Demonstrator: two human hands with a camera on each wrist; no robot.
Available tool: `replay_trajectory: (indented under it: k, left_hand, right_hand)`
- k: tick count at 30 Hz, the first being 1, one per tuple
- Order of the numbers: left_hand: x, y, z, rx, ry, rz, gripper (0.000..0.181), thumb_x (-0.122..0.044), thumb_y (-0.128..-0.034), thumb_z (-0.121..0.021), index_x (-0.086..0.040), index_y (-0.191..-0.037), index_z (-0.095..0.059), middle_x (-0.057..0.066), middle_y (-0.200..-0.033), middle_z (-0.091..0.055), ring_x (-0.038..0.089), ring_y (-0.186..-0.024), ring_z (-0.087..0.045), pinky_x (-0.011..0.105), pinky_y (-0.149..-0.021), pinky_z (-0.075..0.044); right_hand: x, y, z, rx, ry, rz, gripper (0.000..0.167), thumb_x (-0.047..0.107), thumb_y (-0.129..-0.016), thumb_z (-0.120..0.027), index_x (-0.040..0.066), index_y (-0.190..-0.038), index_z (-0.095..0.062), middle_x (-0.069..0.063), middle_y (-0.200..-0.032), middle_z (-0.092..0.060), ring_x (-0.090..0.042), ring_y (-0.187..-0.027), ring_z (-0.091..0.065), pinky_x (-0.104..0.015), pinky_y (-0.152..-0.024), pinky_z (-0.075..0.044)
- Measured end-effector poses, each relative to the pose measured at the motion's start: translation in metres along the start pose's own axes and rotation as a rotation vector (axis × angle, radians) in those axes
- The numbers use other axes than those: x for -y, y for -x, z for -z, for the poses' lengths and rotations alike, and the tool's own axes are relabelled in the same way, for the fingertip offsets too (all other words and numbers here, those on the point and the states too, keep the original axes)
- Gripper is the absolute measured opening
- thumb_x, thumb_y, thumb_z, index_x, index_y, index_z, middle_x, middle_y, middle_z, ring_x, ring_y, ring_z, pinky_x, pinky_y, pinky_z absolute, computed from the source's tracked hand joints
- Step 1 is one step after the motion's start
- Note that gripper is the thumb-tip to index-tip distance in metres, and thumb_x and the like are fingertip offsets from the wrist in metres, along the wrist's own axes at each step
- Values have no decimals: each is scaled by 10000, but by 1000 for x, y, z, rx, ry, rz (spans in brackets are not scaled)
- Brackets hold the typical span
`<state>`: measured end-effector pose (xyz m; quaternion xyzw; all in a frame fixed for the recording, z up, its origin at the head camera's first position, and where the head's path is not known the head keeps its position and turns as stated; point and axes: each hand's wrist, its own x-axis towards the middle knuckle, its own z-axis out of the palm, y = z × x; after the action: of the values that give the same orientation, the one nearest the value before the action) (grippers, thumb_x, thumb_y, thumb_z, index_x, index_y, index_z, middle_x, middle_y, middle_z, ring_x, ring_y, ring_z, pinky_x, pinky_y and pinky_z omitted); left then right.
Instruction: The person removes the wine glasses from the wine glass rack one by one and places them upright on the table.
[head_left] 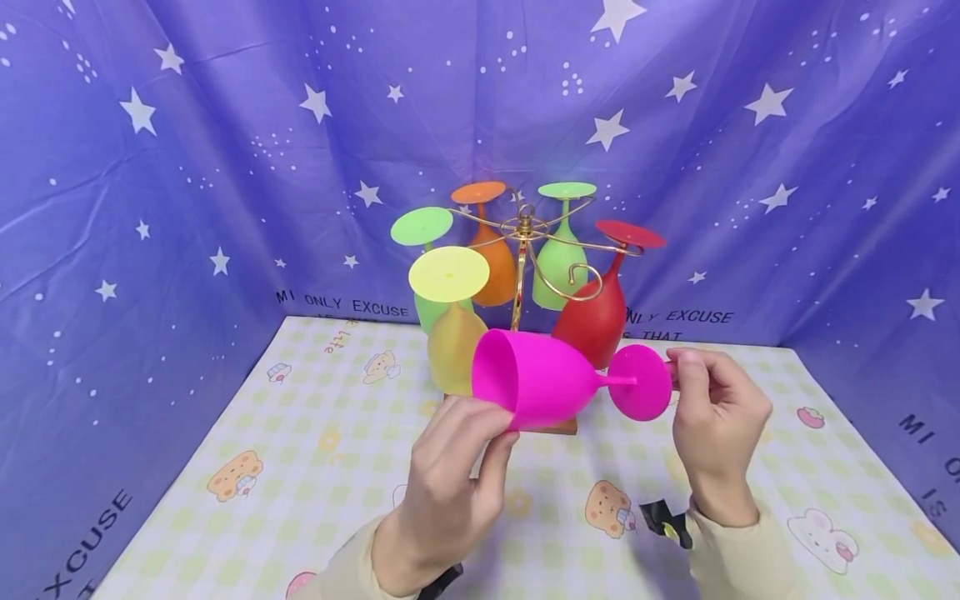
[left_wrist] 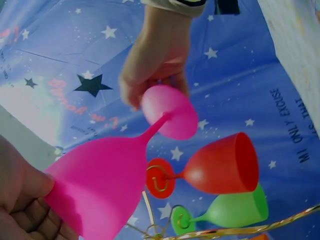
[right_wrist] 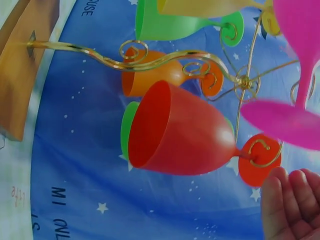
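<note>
A magenta plastic goblet (head_left: 551, 379) is held on its side in the air, its mouth toward the left. My left hand (head_left: 450, 483) pinches the rim between thumb and fingers. At the other end, my right hand (head_left: 716, 417) pinches the edge of the round foot. Behind the goblet stands a gold wire rack (head_left: 525, 225), partly covered by it. Upside down on its arms hang a yellow goblet (head_left: 453, 346), a red goblet (head_left: 592, 321), an orange goblet (head_left: 491, 271) and two green ones. One curled front hook (head_left: 588, 292) carries no goblet.
The rack's wooden base (head_left: 562, 427) rests on a checked tablecloth (head_left: 322, 508) with cartoon prints. Purple star-patterned curtain (head_left: 247, 167) surrounds the table at the back and sides. A black strap piece (head_left: 666, 523) is beside the right cuff.
</note>
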<state>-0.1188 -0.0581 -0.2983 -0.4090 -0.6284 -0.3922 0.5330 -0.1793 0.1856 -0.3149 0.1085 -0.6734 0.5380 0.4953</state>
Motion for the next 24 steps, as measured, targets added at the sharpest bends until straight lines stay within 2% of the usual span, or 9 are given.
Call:
replay_trajectory:
  k: [3, 6, 9, 12, 15, 19, 24]
  left_hand:
    - [-2, -3, 3, 20, -4, -4, 13, 39, -875, -607, 43, -886, -611, 88, -812, -578, 206, -711, -542, 251, -679, -471]
    - [-3, -6, 6, 28, -8, -6, 68, 6, -914, -571, 45, -881, -616, 83, -807, -579, 201, -709, -538, 244, -675, -467]
    - [-3, -8, 8, 37, -14, -15, 117, -16, -936, -545, 48, -872, -619, 80, -801, -579, 197, -702, -531, 239, -668, -459]
    - [-3, -9, 11, 53, -24, -25, 126, -19, -939, -539, 45, -868, -621, 78, -799, -578, 197, -703, -530, 244, -670, -457]
    - [-3, -9, 16, 78, -35, -39, 138, -20, -942, -533, 44, -863, -626, 82, -803, -582, 205, -716, -540, 250, -682, -465]
    - [-4, -8, 24, 123, -55, -59, 160, -28, -951, -518, 39, -865, -635, 85, -811, -590, 208, -731, -551, 249, -689, -467]
    - [-1, -7, 33, 170, -83, -115, 156, -18, -945, -519, 38, -862, -639, 77, -808, -585, 207, -726, -550, 256, -690, -459]
  right_hand:
    - [-6, -2, 3, 37, 51, -90, 178, 24, -898, -581, -93, -844, -704, 1, -688, -672, -51, -590, -627, -146, -580, -491]
    - [-15, -3, 3, 84, 108, -193, 173, 66, -908, -591, -46, -873, -718, 17, -681, -665, -63, -597, -634, -161, -604, -511]
    - [-27, -1, 1, 145, 175, -301, 149, 91, -897, -613, -9, -896, -722, 62, -677, -652, -57, -607, -617, -147, -595, -482]
    - [-39, 2, -1, 232, 273, -373, 139, 148, -891, -634, 44, -908, -725, 90, -695, -646, -51, -632, -590, -162, -599, -439]
    - [-50, 6, -4, 335, 344, -413, 173, 227, -900, -639, 76, -925, -717, 24, -737, -666, -61, -653, -602, -190, -619, -442]
    - [-62, 10, -7, 462, 338, -461, 239, 270, -919, -614, 47, -966, -689, -112, -827, -678, -108, -681, -652, -207, -643, -523]
    - [-74, 14, -9, 548, 379, -479, 267, 281, -917, -612, 25, -955, -681, -141, -860, -685, -193, -676, -673, -233, -605, -540]
